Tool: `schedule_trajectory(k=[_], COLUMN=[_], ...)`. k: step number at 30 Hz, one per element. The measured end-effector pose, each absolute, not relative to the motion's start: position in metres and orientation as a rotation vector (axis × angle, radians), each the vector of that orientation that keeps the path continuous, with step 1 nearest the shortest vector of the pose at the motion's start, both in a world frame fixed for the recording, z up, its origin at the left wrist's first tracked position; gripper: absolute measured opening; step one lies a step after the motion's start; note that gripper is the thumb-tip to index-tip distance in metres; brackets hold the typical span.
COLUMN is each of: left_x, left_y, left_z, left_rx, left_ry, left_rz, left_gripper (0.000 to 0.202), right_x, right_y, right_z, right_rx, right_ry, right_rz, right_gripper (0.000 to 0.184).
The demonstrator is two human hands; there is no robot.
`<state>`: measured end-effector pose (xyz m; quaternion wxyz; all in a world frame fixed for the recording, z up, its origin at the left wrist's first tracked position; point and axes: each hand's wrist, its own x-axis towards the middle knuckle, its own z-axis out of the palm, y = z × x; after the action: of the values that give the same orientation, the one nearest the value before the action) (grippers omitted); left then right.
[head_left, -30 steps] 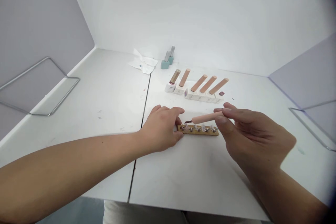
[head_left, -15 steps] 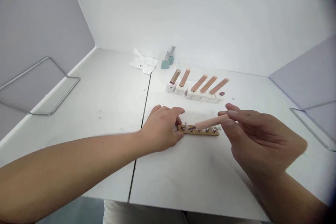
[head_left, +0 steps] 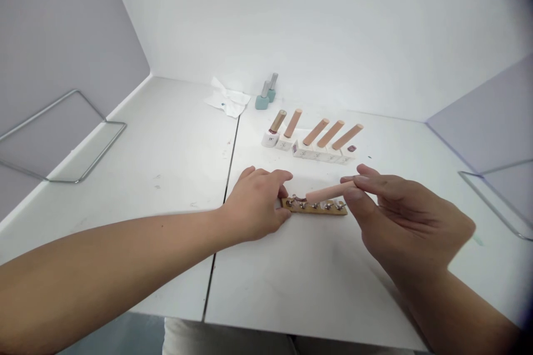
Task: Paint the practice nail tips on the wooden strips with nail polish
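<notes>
My left hand [head_left: 256, 205] grips the left end of a narrow wooden strip [head_left: 314, 207], which carries a row of several small nail tips on metal mounts. My right hand [head_left: 400, 216] pinches a peach-coloured polish brush handle [head_left: 327, 193] between thumb and fingers. The brush tip reaches down to the leftmost nail tip, partly hidden behind the handle. Beyond the strip stands a row of white gel polish bottles [head_left: 314, 150] with long peach caps, apart from both hands.
Two teal bottles [head_left: 264, 97] with silver caps stand near a crumpled white tissue [head_left: 227, 101] at the back. A dark seam [head_left: 225, 194] divides the white tabletop. Bent wire frames [head_left: 62, 141] lean against the left wall and at the right [head_left: 495, 202].
My right hand has swung the brush back left and down, bringing its tip to the leftmost nail tip. My left hand and the strip have stayed in place.
</notes>
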<state>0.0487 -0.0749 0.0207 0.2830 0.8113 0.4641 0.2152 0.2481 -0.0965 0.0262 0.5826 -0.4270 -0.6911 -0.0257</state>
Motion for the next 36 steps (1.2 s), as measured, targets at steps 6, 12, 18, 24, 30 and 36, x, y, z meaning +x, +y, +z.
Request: schedule_trajectory(k=[6, 12, 18, 24, 30, 36], left_x=[0.0485, 0.0481, 0.0483, 0.0486, 0.049, 0.049], left_y=[-0.0741, -0.0761, -0.0761, -0.0751, -0.0754, -0.0752], left_z=[0.0218, 0.0191, 0.0199, 0.0203, 0.0197, 0.0193], left_rx=[2.167, 2.157, 2.117, 2.113, 2.13, 2.121], left_ry=[1.23, 1.234, 1.247, 1.242, 1.236, 1.235], left_rz=[0.575, 0.603, 0.585, 0.58, 0.577, 0.57], left_gripper=[0.049, 0.05, 0.051, 0.051, 0.05, 0.049], right_x=[0.2485, 0.2469, 0.2464, 0.2469, 0.2479, 0.2454], right_y=[-0.0979, -0.0996, -0.0992, -0.0996, -0.0999, -0.0996], right_z=[0.0277, 0.0293, 0.0289, 0.0293, 0.0313, 0.0337], right_rx=[-0.966, -0.946, -0.957, -0.979, -0.948, -0.977], right_ry=[-1.584, -1.599, -1.59, -1.596, -1.618, -1.595], right_rz=[-0.047, -0.007, 0.027, 0.011, -0.023, -0.042], right_gripper=[0.035, 0.033, 0.035, 0.031, 0.028, 0.022])
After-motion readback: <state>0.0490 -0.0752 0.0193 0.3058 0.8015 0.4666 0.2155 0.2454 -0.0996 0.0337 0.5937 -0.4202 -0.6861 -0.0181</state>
